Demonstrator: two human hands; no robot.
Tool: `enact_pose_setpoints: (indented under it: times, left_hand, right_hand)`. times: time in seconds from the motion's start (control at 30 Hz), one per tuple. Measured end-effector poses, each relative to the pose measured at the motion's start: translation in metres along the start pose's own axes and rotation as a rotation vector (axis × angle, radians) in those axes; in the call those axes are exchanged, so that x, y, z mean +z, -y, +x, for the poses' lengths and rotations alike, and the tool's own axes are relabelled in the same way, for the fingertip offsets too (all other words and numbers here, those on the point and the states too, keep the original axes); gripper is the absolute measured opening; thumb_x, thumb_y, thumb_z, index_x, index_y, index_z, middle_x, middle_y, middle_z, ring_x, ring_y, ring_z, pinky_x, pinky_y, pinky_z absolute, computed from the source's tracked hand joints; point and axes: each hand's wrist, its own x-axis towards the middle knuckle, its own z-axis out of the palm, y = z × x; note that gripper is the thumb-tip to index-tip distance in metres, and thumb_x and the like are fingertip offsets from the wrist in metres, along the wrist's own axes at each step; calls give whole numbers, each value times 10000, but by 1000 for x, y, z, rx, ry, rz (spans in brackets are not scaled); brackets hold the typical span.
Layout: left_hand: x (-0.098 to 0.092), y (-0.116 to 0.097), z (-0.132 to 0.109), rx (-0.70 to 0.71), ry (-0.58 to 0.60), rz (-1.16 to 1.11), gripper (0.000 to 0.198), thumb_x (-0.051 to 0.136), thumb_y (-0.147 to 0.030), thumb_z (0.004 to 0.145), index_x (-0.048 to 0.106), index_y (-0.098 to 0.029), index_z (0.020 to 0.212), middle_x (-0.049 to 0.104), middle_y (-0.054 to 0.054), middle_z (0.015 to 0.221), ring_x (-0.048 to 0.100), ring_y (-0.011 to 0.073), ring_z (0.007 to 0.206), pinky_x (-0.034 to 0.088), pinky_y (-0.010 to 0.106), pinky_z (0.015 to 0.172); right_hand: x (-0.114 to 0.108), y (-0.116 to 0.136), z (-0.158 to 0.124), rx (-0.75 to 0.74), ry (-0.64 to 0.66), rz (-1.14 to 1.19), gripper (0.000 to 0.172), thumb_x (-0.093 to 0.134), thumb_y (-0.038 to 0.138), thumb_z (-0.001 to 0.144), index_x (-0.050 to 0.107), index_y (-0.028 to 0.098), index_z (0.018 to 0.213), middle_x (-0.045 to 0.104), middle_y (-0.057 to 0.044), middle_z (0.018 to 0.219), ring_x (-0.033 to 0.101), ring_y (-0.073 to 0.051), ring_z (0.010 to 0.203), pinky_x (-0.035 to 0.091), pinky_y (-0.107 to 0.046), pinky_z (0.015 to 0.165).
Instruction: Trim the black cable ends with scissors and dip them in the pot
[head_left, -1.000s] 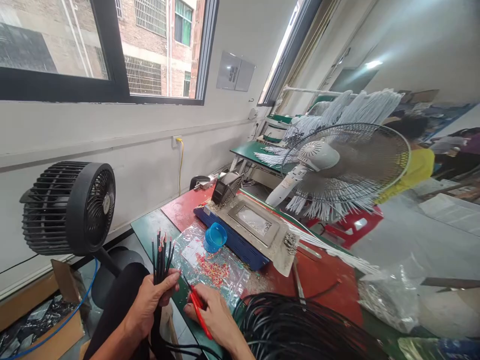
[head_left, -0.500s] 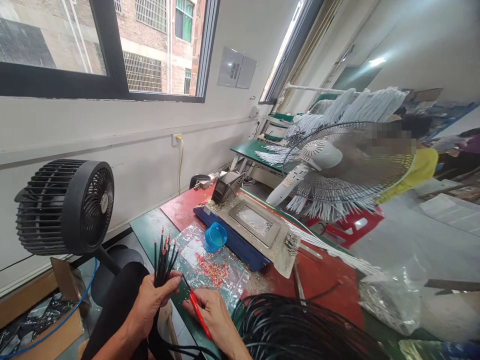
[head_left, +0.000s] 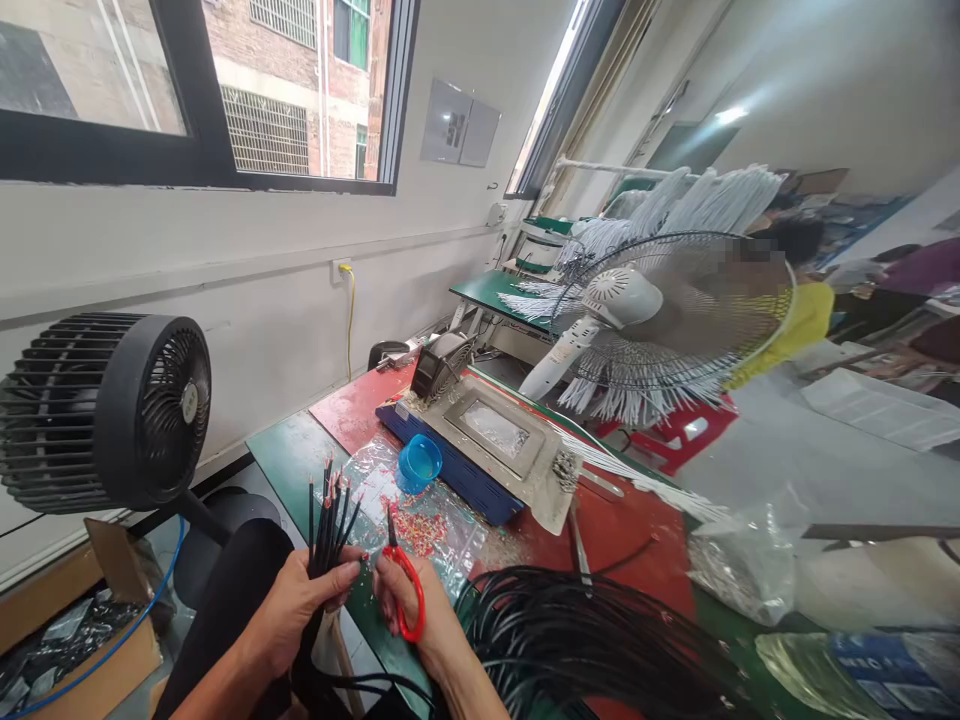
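A bundle of black cables [head_left: 327, 530] with stripped, reddish wire ends stands upright in my left hand [head_left: 306, 598], its fingers closed around it. Close by on the right, my right hand [head_left: 420, 606] is closed on red-handled scissors [head_left: 411, 592], whose dark blades point up and away from me. A small gap lies between the scissors and the cables. Beyond my hands, many red and yellow bits [head_left: 420, 530] are scattered on a clear plastic bag [head_left: 360, 462], beside a blue cup [head_left: 418, 462]. More black cables [head_left: 570, 630] lie in a thick heap to the right of my right hand.
Behind the cup sits a blue machine with a metal top plate [head_left: 450, 478]. A black fan [head_left: 142, 410] stands at left above a cardboard box [head_left: 112, 580]. A white fan [head_left: 619, 300] is beyond the table, near a person in yellow [head_left: 814, 315]. Tweezers [head_left: 579, 548] lie by the heap.
The scissors have turned in my right hand, from lying slanted towards the cables to pointing more upright. My left hand keeps hold of the bundle. The whole view has shifted slightly.
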Motion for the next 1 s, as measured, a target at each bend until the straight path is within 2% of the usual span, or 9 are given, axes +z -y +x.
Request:
enact_pose_setpoints:
  times: [0.2, 0.37, 0.6, 0.8, 1.0]
  left_hand:
    - [5, 4, -4, -30, 41, -16, 281, 741, -353, 644, 663, -107, 756, 506, 3, 535, 381, 117, 502, 260, 259, 490]
    - [4, 7, -4, -14, 35, 23, 271, 720, -359, 671, 666, -111, 765, 511, 2, 535, 385, 114, 500, 266, 255, 487]
    - [5, 5, -6, -17, 50, 13, 284, 705, -377, 686, 651, -100, 721, 445, -20, 495, 331, 99, 475, 218, 254, 458]
    - [12, 1, -7, -13, 126, -30, 271, 679, -362, 711, 620, -103, 652, 474, 4, 550, 311, 85, 474, 178, 252, 449]
    - [13, 1, -6, -31, 143, -21, 283, 673, -369, 715, 600, -110, 629, 466, 8, 558, 291, 82, 471, 161, 256, 443]
  right_hand:
    - [3, 9, -5, -1, 5, 170, 499, 547, 605, 718, 510, 142, 537, 426, 58, 370, 353, -37, 292, 223, -155, 321]
    - [1, 12, -8, -1, 37, 143, 470, 599, 577, 693, 508, 140, 546, 423, 65, 371, 348, -35, 288, 208, -155, 307]
    - [-2, 1, -4, -53, 54, 76, 449, 663, 550, 647, 527, 129, 571, 436, 65, 395, 365, -39, 317, 239, -156, 320]
    - [-1, 0, -3, 35, 52, 232, 504, 561, 604, 718, 545, 121, 575, 452, 41, 381, 380, -46, 298, 257, -161, 314]
    - [-1, 4, -3, 78, 66, 282, 474, 641, 579, 656, 540, 121, 586, 454, 49, 383, 373, -40, 292, 259, -154, 298]
